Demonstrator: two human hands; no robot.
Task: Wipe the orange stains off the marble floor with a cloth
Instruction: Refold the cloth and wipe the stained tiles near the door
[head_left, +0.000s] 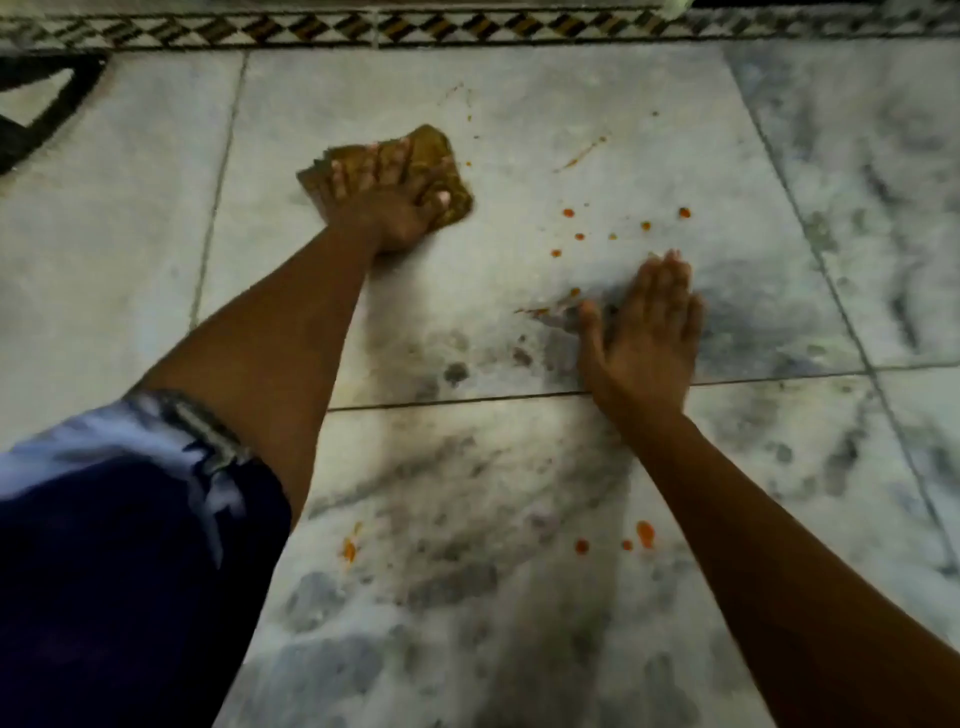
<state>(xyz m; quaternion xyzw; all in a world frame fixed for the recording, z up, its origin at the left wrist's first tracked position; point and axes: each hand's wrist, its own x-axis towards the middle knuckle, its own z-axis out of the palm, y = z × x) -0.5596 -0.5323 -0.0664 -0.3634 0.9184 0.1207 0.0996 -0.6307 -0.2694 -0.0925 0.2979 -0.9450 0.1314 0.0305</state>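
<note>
Setting: an indoor tiled room, most likely a home; the exact room type cannot be determined. Indicators: the marble floor (597, 130) consists of large white slabs with grey veining, separated by thin dark joints. Along the far edge of the floor runs a decorative border strip (363, 28) of dark and light diamond inlay. At the far left corner lies a dark-patterned mat (36, 109). Lighting is dim.
</note>
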